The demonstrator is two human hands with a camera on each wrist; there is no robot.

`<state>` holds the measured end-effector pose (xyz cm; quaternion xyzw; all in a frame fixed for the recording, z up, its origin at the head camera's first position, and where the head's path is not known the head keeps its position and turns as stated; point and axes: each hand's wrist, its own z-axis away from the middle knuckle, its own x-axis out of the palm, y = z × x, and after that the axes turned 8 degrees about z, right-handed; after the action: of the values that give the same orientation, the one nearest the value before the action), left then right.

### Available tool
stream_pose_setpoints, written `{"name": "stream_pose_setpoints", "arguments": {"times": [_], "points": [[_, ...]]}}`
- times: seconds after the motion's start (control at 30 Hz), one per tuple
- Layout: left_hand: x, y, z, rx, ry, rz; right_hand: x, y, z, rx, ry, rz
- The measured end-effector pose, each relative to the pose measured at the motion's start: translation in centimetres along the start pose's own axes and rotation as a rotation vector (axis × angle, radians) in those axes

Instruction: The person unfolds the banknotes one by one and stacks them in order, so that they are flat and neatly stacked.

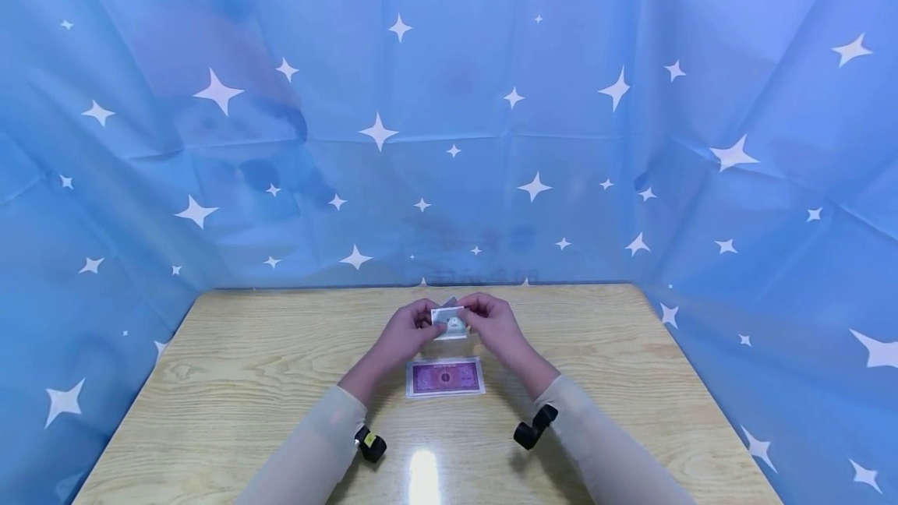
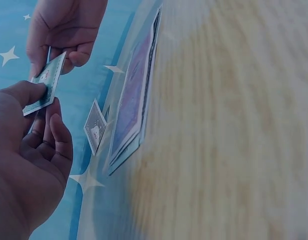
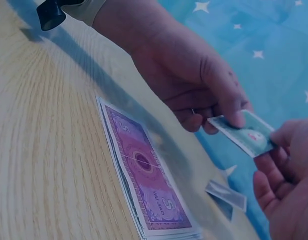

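Observation:
A small green banknote (image 1: 447, 319), apparently folded, is held up between both hands above the table. My left hand (image 1: 405, 333) pinches its left edge between thumb and fingers; my right hand (image 1: 500, 327) pinches the opposite edge. Nearer to me lies a small stack of banknotes (image 1: 446, 377), its top one purple and printed with a 5 (image 3: 167, 202). Beyond the stack, a small greyish note or card (image 2: 95, 128) stands partly raised off the table; the hands mostly cover it in the head view.
The wooden table (image 1: 245, 396) has its far edge just behind the hands. A blue curtain with white stars (image 1: 456, 100) hangs behind it and along both sides. Each sleeve carries a black wrist camera (image 1: 535, 426).

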<state>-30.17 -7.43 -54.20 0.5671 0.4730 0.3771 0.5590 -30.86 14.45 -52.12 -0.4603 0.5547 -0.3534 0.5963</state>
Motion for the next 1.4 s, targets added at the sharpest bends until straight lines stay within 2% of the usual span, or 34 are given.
{"name": "stream_pose_setpoints", "arguments": {"times": [0.1,0.33,0.6,0.83,0.97,1.17,1.4], "points": [[0.0,-0.1,0.4,0.012,0.002,0.01,0.0,0.0,0.1,-0.02,-0.009,0.005],[-0.2,0.4,1.3,0.029,0.065,0.02,-0.2,0.1,0.7,-0.039,-0.047,0.003],[-0.2,0.5,2.7,0.04,0.031,0.015,0.0,-0.2,2.2,-0.028,-0.096,0.012],[0.1,0.5,4.1,0.007,0.019,0.041,-0.1,0.0,3.6,-0.039,-0.129,0.029],[0.3,0.6,4.7,-0.001,0.021,0.063,-0.2,0.4,4.3,-0.018,-0.167,0.02],[0.4,0.3,5.2,-0.004,0.003,0.066,-0.2,0.5,5.1,0.002,-0.201,0.003],[0.3,0.3,5.5,0.023,0.0,0.045,-0.1,0.7,5.4,-0.002,-0.204,0.026]]}}
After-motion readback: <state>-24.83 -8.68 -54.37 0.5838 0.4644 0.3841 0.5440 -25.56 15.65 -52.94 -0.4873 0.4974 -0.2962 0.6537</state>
